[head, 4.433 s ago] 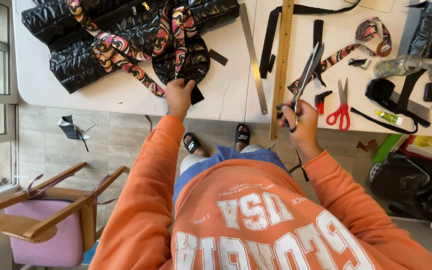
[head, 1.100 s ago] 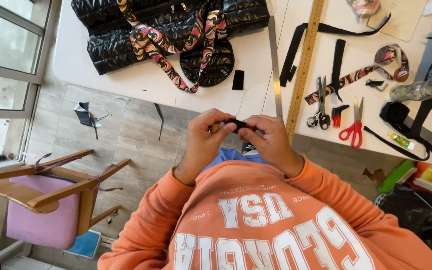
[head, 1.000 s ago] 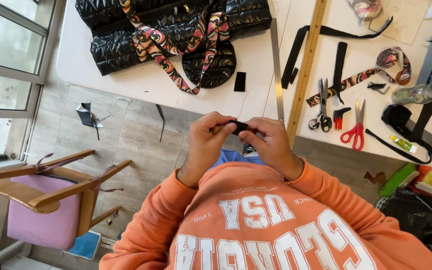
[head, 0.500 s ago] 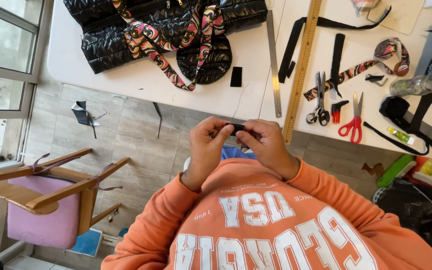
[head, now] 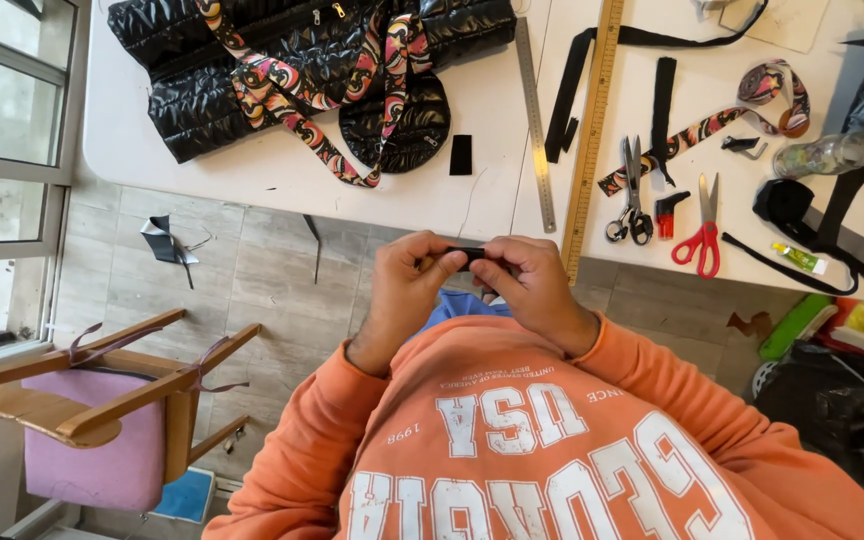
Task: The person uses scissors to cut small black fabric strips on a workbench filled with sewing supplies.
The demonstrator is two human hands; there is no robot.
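Below me the floor (head: 252, 270) is pale grey-beige tile, daylit from a white-framed window (head: 12, 170) on my left. A wooden chair (head: 102, 400) with a pink seat stands near left. The white table (head: 282, 180) runs across the far side.

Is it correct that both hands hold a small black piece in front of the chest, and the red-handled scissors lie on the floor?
Not quite. The left hand and right hand do hold the small black piece, but the head view shows the red-handled scissors lying on the white table, not on the floor.
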